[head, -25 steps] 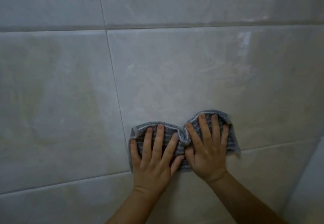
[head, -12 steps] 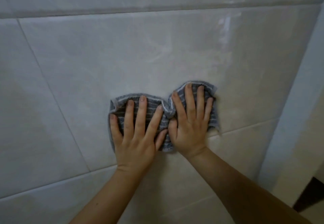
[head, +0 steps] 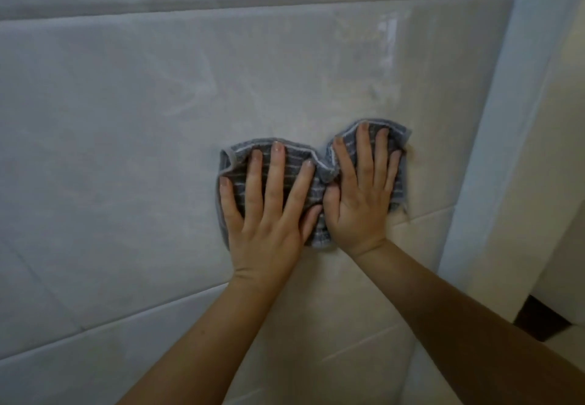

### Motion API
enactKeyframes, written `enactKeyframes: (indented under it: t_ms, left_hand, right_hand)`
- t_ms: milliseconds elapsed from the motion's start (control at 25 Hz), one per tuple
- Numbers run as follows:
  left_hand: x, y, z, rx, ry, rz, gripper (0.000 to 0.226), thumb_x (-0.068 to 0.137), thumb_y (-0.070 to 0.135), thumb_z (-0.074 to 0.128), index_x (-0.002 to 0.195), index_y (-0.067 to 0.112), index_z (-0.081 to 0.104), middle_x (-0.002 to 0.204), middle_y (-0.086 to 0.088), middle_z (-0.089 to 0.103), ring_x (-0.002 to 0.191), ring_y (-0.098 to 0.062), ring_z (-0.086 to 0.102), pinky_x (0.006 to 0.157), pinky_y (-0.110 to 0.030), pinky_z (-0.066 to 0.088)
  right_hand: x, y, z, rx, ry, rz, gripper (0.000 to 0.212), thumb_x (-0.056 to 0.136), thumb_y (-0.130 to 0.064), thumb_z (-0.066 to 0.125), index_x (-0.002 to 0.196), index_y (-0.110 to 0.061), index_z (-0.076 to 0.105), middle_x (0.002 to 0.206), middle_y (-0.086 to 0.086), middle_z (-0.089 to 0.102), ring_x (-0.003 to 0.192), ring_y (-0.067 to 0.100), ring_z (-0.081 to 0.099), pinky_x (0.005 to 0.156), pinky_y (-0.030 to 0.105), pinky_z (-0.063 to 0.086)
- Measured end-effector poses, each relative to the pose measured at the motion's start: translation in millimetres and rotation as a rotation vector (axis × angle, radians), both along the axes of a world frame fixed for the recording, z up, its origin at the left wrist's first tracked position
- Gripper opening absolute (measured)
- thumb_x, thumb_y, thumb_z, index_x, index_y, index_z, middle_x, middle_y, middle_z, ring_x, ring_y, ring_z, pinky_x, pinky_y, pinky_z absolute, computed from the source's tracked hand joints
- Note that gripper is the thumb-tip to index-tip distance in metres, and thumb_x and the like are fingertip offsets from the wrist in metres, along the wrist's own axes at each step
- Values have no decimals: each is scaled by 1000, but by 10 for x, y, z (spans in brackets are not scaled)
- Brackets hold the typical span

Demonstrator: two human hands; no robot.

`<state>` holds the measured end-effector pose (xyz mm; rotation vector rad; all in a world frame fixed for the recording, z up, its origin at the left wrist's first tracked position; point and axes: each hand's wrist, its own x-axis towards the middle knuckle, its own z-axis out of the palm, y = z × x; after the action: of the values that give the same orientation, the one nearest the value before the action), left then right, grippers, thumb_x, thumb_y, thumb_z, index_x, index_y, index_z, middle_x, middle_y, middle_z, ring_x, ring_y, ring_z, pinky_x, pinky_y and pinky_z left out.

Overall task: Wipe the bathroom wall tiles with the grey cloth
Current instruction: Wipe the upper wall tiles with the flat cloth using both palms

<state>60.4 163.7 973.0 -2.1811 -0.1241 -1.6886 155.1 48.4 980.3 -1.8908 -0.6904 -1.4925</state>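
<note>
A grey cloth (head: 318,179) with thin pale stripes lies flat against the large pale wall tiles (head: 126,126), bunched into a ridge in its middle. My left hand (head: 269,211) presses its left half with the fingers spread. My right hand (head: 361,195) presses the right half, thumb against the left thumb. Both palms cover most of the cloth. The cloth sits just above a horizontal grout line, on the right part of a wide tile.
A white corner trim or door frame (head: 484,138) runs down the right side, close to the cloth's right edge. Beyond it is a cream surface (head: 544,183) and a dark patch (head: 541,322) low down. Streaky wet marks (head: 384,43) show above the cloth.
Both hands have slid the cloth to the right along the tile, toward the white trim. The view has shifted right, so the vertical grout line on the left has left the frame.
</note>
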Motion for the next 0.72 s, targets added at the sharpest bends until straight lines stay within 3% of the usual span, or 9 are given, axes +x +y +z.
enactKeyframes:
  t_ms: [280, 560, 720]
  left_hand:
    - [121, -258, -623, 86, 172, 22, 67, 96, 56, 53, 153, 27, 30, 164, -11, 13, 153, -27, 0, 121, -55, 1]
    - [620, -733, 289, 20, 48, -55, 55, 102, 47, 46, 152, 26, 36, 160, -10, 17, 148, -31, 17, 121, -54, 0]
    - [697, -839, 1, 59, 116, -59, 59, 100, 48, 49, 153, 25, 36, 162, -10, 16, 150, -30, 13, 122, -52, -4]
  right_hand:
    - [258, -408, -796, -96, 69, -2, 49, 99, -39, 21, 147, -27, 24, 158, 7, 13, 149, 31, 4, 114, 66, 11]
    - [646, -675, 260, 70, 22, -19, 57, 93, -26, 33, 149, -19, 26, 155, 18, 27, 145, 41, 17, 119, 57, 4]
    - [775, -867, -189, 50, 61, -58, 54, 101, -35, 18, 154, -23, 15, 155, 19, 25, 145, 41, 16, 118, 60, 8]
